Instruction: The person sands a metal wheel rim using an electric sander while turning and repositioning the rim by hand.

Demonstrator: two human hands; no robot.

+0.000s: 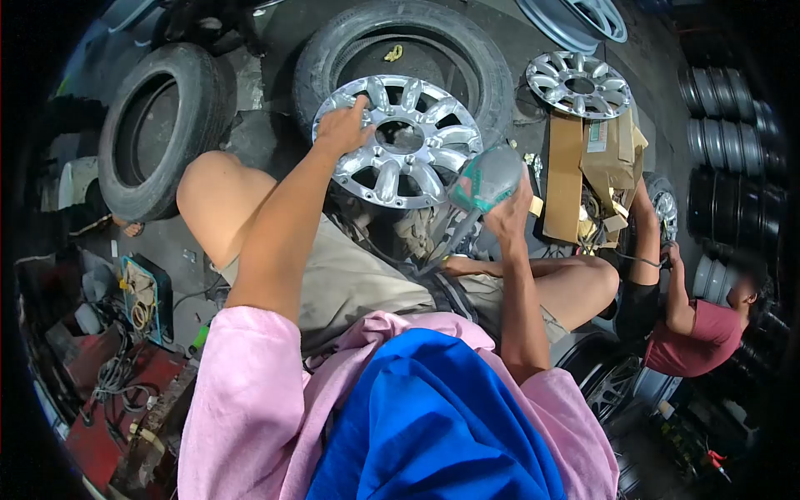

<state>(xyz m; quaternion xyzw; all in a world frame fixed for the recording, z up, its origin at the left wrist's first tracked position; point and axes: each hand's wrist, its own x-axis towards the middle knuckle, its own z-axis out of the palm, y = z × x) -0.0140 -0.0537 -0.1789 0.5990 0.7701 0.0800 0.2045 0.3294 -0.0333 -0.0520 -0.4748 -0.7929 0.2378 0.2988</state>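
A shiny silver wheel face with many spokes leans over my lap, against the near side of a flat-lying tyre. My left hand grips its upper left rim and a spoke, fingers closed. On the right, my right hand is wrapped round a grey and green power tool. The tool's head is at the wheel's lower right edge; whether the two touch is hard to tell. A cord runs from the tool down toward my lap.
Around lie a tyre, another tyre at left, a second wheel face on a cardboard box, and cables on a red case. A person sits at right. Rims are stacked behind.
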